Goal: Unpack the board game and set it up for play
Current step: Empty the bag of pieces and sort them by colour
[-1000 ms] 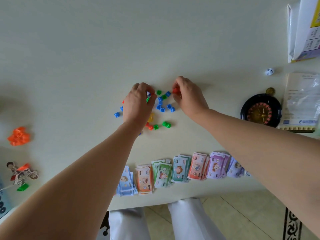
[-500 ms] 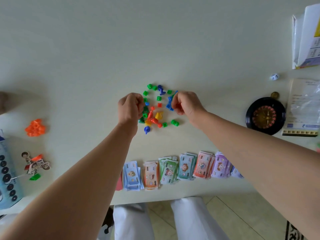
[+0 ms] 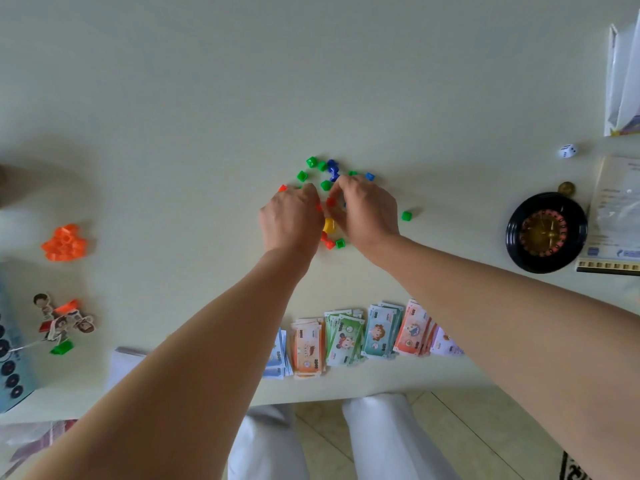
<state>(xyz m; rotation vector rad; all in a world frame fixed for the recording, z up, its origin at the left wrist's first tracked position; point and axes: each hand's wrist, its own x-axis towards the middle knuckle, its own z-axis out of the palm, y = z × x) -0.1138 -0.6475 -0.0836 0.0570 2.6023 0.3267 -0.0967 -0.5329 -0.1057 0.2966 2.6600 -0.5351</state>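
Table (image 3: 173, 98): pale and plain; everything below lies on it.
Pieces (image 3: 302, 175): small green, blue, red and yellow plastic bits, scattered loosely mid-table, under and around both hands.
Left hand (image 3: 291, 220): back turned up, fingers curled down onto the left side of the scatter; cannot tell if it holds one.
Right hand (image 3: 367, 213): just beside the left, fingers bent down at the middle of the scatter, their tips near a red piece (image 3: 330, 201); a grip cannot be told.
In the way: the two hands hide the core of the scatter; a yellow pawn (image 3: 329, 225) shows only in the gap between them.
Stray green piece (image 3: 407, 215): alone, right of the right hand.
Money (image 3: 346, 336): row of note stacks along the near edge, partly hidden by both forearms.
Roulette wheel (image 3: 545, 232): black, at the right, with a coin (image 3: 566, 188) at its far rim.
Die (image 3: 567, 151): white, beyond the wheel.
Plastic bag (image 3: 616, 216): with papers, touching the wheel's right side.
Box (image 3: 623, 81): far right corner, cut by the frame.
Orange pile (image 3: 65, 242): heap of orange bits, well left.
Standees (image 3: 62, 320): cardboard figures lying near-left, beside a green base (image 3: 62, 348).
Blue sheet (image 3: 10, 358): left edge, dotted with black rounds.
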